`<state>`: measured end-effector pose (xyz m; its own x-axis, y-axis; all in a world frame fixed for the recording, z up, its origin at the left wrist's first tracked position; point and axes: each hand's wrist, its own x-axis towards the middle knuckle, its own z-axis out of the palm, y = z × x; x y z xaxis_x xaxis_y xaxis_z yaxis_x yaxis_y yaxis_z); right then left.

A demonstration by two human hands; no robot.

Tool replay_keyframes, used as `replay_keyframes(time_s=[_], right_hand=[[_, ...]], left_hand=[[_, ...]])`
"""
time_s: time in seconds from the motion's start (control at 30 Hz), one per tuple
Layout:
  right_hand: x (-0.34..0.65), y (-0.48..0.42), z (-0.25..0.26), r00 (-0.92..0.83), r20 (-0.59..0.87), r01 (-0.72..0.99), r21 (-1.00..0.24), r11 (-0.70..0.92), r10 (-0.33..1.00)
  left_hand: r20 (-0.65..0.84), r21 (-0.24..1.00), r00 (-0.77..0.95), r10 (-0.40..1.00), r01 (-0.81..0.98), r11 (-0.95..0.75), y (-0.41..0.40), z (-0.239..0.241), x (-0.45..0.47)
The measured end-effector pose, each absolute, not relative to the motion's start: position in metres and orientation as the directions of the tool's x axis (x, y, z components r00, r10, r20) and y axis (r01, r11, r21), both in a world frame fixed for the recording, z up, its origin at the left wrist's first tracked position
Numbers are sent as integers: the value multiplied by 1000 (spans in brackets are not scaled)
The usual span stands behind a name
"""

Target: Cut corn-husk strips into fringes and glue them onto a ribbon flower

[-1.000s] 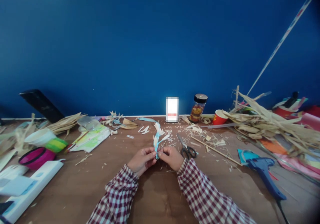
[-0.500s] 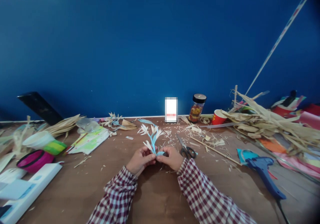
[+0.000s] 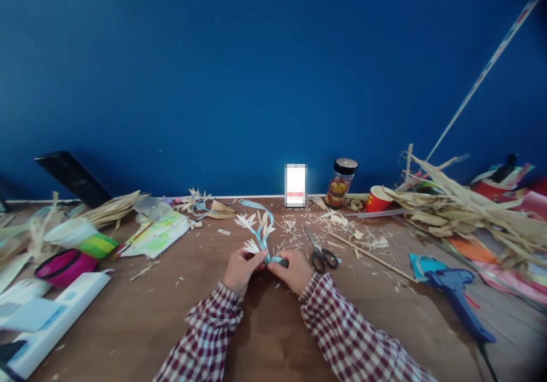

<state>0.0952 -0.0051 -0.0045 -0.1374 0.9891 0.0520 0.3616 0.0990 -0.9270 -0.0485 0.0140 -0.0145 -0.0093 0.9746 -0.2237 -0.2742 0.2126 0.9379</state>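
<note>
Both hands meet low over the middle of a brown table (image 3: 128,313). Between them stands a small craft sprig (image 3: 257,231): a light blue stem with several pale, pointed leaves of dried husk. My left hand (image 3: 240,269) pinches the stem near its base, fingers closed. My right hand (image 3: 293,269) is closed on the blue strip at the stem's lower end, which bends to the right. Checked red and white sleeves cover both forearms.
Black-handled scissors (image 3: 321,253) lie just right of my right hand, among husk scraps. A blue glue gun (image 3: 457,296) lies farther right, below a heap of dried husks (image 3: 461,211). A red cup (image 3: 376,198) and a jar (image 3: 341,183) stand by the blue wall. Bowls (image 3: 64,265) sit at left.
The sprig has turned in my fingers: first narrow and upright, it now fans out and leans left. Its blue lower end has bent to the right under my right hand.
</note>
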Motion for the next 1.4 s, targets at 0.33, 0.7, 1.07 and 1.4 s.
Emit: replay_keyframes(time_s=[0.33, 0.7, 1.07, 1.4], right_hand=[[82, -8, 0, -2, 71, 205, -976, 70, 997], [85, -2, -10, -12, 22, 72, -997, 22, 1000], [92, 7, -26, -136, -10, -32, -999, -15, 991], [92, 8, -28, -126, -60, -82, -994, -71, 990]], left_hand=[[-199, 824, -134, 971, -559, 92, 8, -1, -23], [-275, 792, -26, 961, -573, 211, 7, -1, -29], [-264, 871, -6, 964, -431, 236, 5, -6, -32], [-273, 875, -28, 962, -423, 236, 6, -7, -33]])
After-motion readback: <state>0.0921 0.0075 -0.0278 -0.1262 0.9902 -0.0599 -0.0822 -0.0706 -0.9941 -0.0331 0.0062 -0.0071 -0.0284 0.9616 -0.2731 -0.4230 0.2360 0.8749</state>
